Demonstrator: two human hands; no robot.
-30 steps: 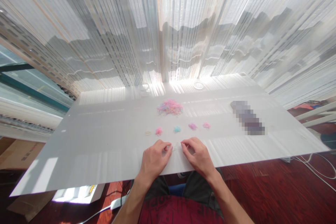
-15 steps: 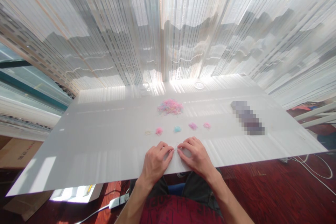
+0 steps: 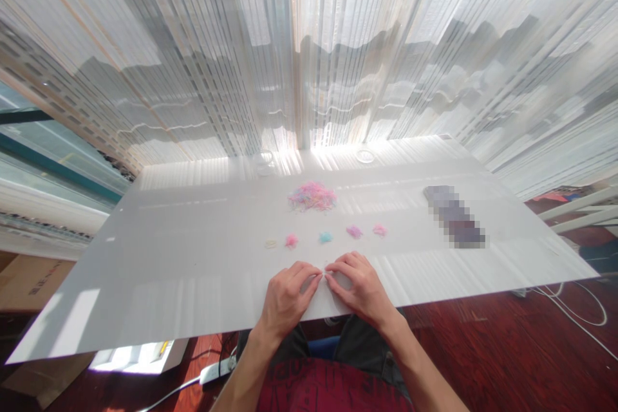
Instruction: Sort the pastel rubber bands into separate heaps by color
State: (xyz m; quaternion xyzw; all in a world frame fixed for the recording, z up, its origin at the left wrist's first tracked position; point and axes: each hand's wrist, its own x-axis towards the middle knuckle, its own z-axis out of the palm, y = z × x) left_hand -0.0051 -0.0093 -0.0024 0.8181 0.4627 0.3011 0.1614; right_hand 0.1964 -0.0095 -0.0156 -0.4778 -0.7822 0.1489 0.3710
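My left hand [image 3: 290, 296] and my right hand [image 3: 360, 290] meet near the table's front edge, each with thumb and forefinger pinched. Their fingertips almost touch; whatever is between them is too small to make out. Just beyond lies a row of little heaps: pale yellow [image 3: 271, 244], bright pink [image 3: 291, 241], turquoise [image 3: 326, 237], purple [image 3: 354, 232] and light pink [image 3: 380, 230]. Farther back sits a larger mixed pile [image 3: 313, 197] of thin, coloured pieces that look like tiny rubber bands.
A blurred-out dark oblong [image 3: 454, 217] lies on the right of the white table [image 3: 159, 257]. Two round discs [image 3: 365, 156] are at the back edge, by the sheer curtain [image 3: 270, 77]. Below the left side are a cardboard box [image 3: 33, 283] and a power strip [image 3: 217, 370].
My fingertips have come closer together, the left hand shifting slightly right. The heaps stay as they were; the view has moved a little.
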